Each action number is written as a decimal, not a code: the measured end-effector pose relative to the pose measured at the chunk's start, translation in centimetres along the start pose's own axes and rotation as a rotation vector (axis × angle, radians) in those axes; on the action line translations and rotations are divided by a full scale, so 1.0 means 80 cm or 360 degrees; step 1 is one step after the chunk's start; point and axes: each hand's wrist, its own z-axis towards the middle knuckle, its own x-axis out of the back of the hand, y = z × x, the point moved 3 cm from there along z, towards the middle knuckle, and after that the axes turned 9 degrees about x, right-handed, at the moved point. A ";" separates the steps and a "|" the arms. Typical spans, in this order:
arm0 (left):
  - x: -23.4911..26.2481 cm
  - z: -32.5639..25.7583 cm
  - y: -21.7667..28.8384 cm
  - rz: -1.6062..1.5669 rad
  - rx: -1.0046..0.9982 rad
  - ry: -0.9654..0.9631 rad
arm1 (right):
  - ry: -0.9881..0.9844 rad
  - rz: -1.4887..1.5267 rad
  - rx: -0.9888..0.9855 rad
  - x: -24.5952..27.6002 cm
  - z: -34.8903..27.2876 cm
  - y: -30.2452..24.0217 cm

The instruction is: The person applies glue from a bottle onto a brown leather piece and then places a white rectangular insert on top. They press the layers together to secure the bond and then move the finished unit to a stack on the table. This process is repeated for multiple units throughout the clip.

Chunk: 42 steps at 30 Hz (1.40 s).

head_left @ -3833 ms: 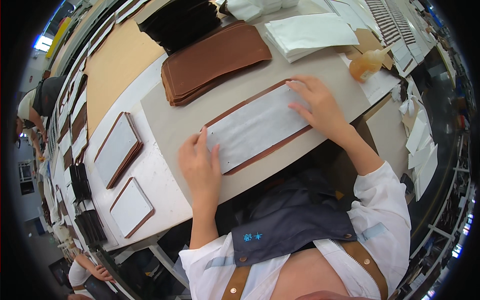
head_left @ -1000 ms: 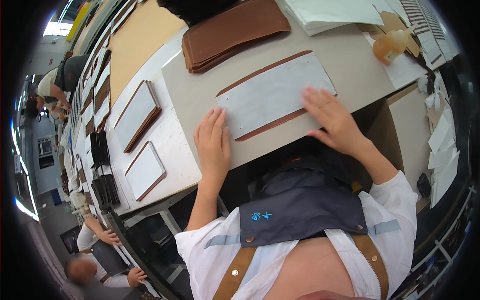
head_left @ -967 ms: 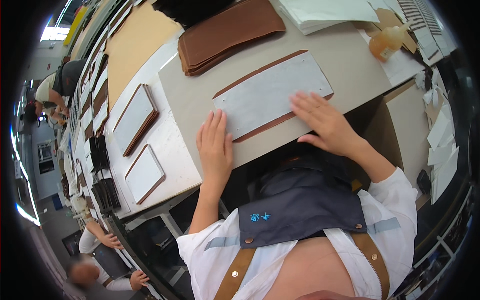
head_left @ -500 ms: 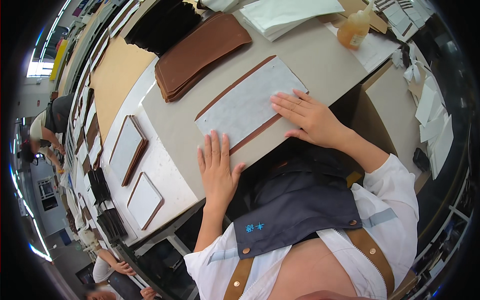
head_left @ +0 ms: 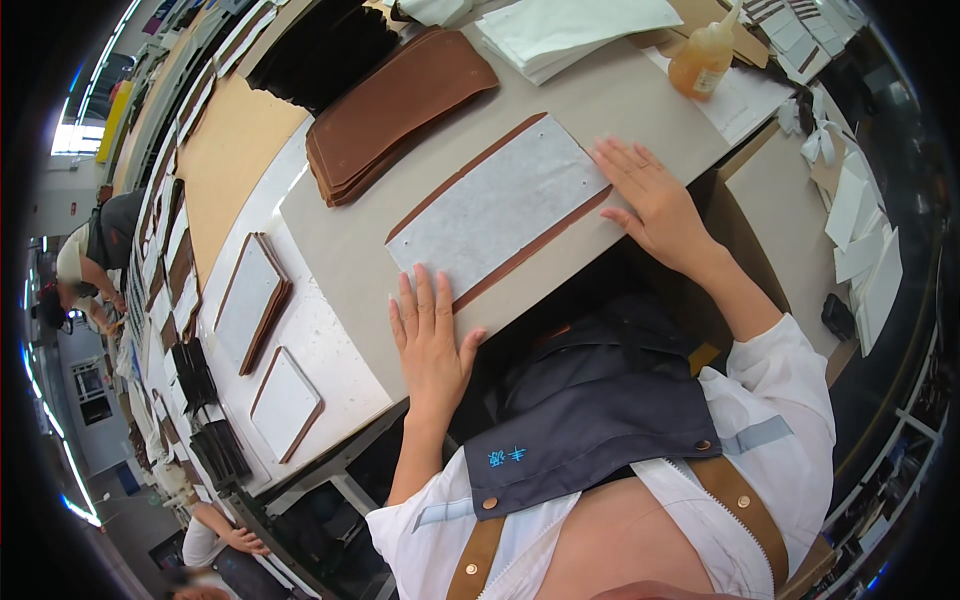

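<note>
A long brown leather panel [head_left: 530, 252] lies on the grey work board, with a whitish backing sheet [head_left: 505, 195] over most of its face. Brown strips of the panel show along both long edges. My left hand [head_left: 430, 335] rests flat at the panel's near left corner, fingers stretched out, fingertips at the sheet's edge. At the panel's right end is my right hand [head_left: 650, 200], its fingers spread and the thumb apart, touching or just over the edge. Neither hand grips anything.
Behind the panel sit a stack of brown leather pieces [head_left: 400, 105], a black stack [head_left: 320, 50] and white sheets [head_left: 575, 30]. A bottle of amber liquid [head_left: 700, 65] stands at the far right. Backed panels [head_left: 250, 305] lie at left. Other people [head_left: 85, 260] work beyond.
My right hand has slid right, from on top of the white sheet to the panel's right end. My left hand stays nearly in place.
</note>
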 end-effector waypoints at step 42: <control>-0.045 0.061 0.167 -0.0406 -0.0586 0.0155 | -0.0212 -0.0073 0.0080 0.001 0.000 0.006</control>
